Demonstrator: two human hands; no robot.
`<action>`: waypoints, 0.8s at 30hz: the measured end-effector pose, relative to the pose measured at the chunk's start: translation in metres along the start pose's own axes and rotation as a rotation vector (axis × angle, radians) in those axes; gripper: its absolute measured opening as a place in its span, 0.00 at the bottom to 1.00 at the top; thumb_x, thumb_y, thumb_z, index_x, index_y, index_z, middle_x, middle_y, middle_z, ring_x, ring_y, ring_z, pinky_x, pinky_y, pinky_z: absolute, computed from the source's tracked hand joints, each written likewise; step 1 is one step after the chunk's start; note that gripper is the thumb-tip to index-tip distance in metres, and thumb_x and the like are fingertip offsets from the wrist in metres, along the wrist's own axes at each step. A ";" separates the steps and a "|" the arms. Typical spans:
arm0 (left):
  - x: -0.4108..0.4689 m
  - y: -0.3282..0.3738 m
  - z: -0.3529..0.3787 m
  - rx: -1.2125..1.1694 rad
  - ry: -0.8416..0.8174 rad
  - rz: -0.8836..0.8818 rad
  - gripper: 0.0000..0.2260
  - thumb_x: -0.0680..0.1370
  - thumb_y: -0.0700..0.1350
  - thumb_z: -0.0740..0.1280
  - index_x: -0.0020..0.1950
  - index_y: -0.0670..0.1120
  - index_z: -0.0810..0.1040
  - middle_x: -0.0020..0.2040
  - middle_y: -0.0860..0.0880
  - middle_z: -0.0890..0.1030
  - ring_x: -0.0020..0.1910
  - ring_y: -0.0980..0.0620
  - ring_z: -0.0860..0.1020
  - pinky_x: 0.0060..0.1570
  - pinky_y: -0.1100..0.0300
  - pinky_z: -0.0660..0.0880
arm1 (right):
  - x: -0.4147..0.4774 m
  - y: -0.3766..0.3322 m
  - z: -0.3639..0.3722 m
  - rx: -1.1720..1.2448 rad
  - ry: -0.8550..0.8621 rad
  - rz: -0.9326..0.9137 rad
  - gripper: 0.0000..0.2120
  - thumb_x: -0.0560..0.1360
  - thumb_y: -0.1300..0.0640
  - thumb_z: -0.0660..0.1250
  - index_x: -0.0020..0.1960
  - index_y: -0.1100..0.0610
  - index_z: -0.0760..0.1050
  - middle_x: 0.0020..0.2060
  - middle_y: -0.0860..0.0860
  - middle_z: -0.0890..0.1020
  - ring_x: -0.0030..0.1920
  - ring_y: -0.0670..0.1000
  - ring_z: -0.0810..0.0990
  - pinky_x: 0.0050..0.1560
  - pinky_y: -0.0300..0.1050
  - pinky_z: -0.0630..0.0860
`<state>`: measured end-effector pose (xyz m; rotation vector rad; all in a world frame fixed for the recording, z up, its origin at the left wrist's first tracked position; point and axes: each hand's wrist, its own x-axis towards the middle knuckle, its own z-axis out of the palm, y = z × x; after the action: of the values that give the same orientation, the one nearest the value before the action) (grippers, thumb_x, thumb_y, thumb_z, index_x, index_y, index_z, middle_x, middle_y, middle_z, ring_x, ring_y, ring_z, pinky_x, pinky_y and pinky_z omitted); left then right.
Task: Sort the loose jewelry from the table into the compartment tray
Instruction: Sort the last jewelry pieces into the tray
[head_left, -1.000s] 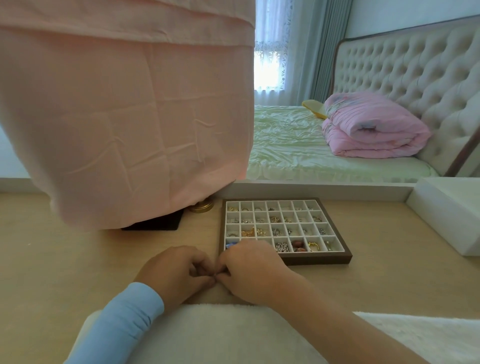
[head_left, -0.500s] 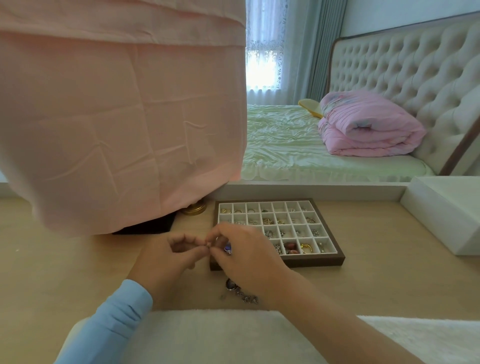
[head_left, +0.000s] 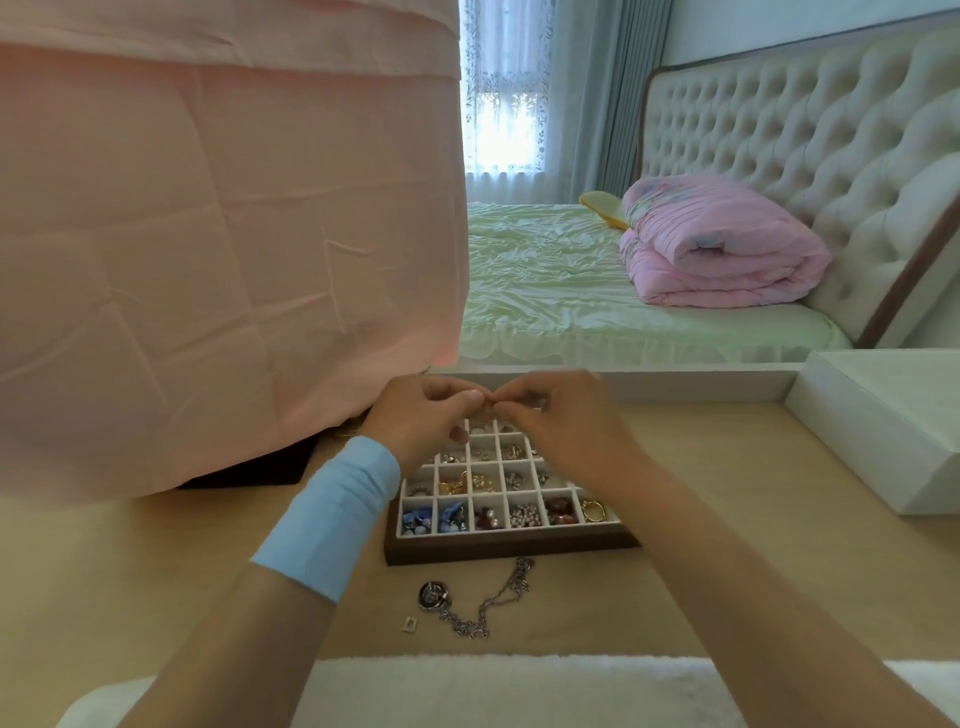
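**A:** Since you can see it all, what is the room like?

**B:** Pale wood table (head_left: 727, 519), with a white fluffy mat (head_left: 493, 691) along its near edge. At ten o'clock hangs a creased pink cloth (head_left: 208, 234), with a dark object (head_left: 244, 470) under its hem. At twelve, beyond the table, there's a bed (head_left: 545, 291) with a pale green sheet. A folded pink quilt (head_left: 717, 244) lies by the tufted headboard (head_left: 779, 119), and a curtained window (head_left: 506, 114) is behind. A white box (head_left: 883, 426) sits on the table at two.

**A:** And the tray?

**B:** Dark wood tray (head_left: 509, 552) with white cells, straight ahead. Its near row, left to right: blue pieces in two cells, red and pearly beads, pale beads, brown-red stones, a gold ring. The row behind holds gold and silver pieces. The hands partly hide the far rows.

**A:** Anything loose?

**B:** A silver necklace (head_left: 483, 608) with a round pendant lies on the table at the tray's six, one end just beside the rim. A tiny tag (head_left: 410, 624) sits at the pendant's seven.

**A:** The hands?

**B:** The left hand (head_left: 421, 415), with a blue cuff (head_left: 337, 514) at the wrist, and the right hand (head_left: 561, 415) meet fingertip to fingertip above the far cells. The fingers are curled in a pinch. Whether anything is between them, I cannot tell.
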<state>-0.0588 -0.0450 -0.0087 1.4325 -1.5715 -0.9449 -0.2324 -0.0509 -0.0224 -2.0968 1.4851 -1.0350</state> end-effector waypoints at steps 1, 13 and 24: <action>0.009 0.002 0.004 0.020 -0.037 0.019 0.08 0.79 0.44 0.67 0.47 0.55 0.84 0.41 0.56 0.85 0.34 0.61 0.80 0.33 0.70 0.73 | 0.007 0.007 -0.007 -0.028 -0.018 0.026 0.04 0.77 0.50 0.73 0.50 0.44 0.86 0.41 0.37 0.85 0.44 0.36 0.81 0.48 0.33 0.74; 0.064 -0.038 0.033 0.628 -0.179 0.162 0.11 0.79 0.49 0.66 0.60 0.58 0.80 0.62 0.56 0.76 0.63 0.54 0.71 0.67 0.52 0.68 | 0.076 0.052 -0.025 -0.362 -0.344 0.075 0.01 0.74 0.51 0.75 0.45 0.47 0.85 0.40 0.40 0.83 0.44 0.42 0.82 0.50 0.45 0.81; 0.067 -0.048 0.033 0.876 -0.184 0.284 0.15 0.79 0.57 0.59 0.64 0.62 0.76 0.62 0.57 0.74 0.63 0.53 0.67 0.65 0.52 0.67 | 0.094 0.050 -0.005 -0.427 -0.541 0.019 0.09 0.74 0.51 0.76 0.36 0.41 0.81 0.36 0.39 0.83 0.42 0.43 0.83 0.48 0.45 0.82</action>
<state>-0.0725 -0.1153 -0.0615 1.6253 -2.4173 -0.1951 -0.2515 -0.1555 -0.0190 -2.3731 1.5154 -0.1043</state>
